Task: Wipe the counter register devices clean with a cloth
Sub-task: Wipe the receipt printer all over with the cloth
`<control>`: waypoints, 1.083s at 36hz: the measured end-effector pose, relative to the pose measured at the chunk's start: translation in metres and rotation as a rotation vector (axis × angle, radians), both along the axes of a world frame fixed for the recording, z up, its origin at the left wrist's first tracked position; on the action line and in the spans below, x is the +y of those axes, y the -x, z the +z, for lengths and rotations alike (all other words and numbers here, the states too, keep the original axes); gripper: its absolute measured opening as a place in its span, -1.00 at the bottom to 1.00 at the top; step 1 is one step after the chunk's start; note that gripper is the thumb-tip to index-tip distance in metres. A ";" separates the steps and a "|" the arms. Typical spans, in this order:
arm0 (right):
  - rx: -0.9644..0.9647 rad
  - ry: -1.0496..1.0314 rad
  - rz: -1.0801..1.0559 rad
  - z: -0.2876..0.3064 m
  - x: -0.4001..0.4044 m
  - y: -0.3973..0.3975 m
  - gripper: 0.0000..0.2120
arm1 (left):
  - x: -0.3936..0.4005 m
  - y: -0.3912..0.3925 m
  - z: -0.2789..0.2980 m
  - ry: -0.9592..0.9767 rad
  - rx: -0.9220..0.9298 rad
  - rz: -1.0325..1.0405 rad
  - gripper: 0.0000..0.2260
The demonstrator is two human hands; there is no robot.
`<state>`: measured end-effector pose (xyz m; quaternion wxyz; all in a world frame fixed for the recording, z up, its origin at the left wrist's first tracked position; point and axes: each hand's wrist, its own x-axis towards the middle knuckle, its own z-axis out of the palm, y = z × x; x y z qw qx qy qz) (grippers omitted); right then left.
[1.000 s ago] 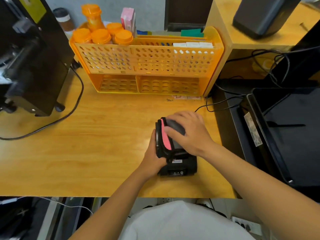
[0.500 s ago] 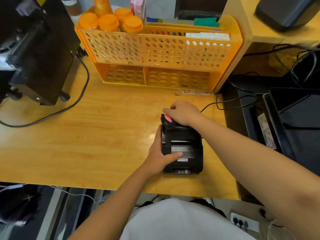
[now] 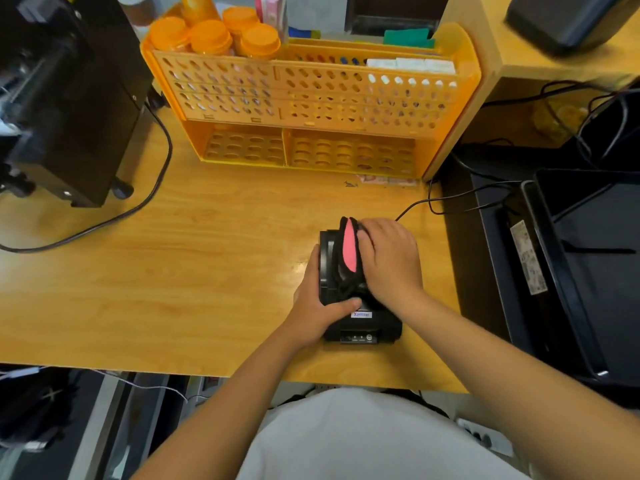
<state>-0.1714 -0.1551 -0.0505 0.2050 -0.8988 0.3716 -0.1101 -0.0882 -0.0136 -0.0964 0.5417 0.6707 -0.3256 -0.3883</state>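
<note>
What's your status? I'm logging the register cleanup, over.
Left hand steadies the receipt printer by its side. Right hand presses the pink-and-black cloth on its top. Printer cable trails behind; nothing blocks.

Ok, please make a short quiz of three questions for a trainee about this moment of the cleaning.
1. True or false: the left hand steadies the small black printer.
2. Which hand presses the cloth on the printer? A) left B) right
3. Fill in: the orange rack stands on the wooden ____.

Key: 1 true; 2 B; 3 counter.
</note>
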 end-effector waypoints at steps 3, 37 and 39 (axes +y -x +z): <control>0.098 0.127 0.043 -0.003 0.028 0.018 -0.48 | -0.001 0.001 -0.001 -0.017 -0.009 0.009 -0.11; -0.094 -0.310 -0.103 0.006 -0.017 -0.007 -0.53 | 0.001 0.002 -0.006 -0.038 0.020 -0.003 -0.08; -0.192 -0.403 -0.136 -0.001 -0.006 0.006 -0.48 | 0.002 0.003 -0.006 -0.037 0.027 0.002 -0.08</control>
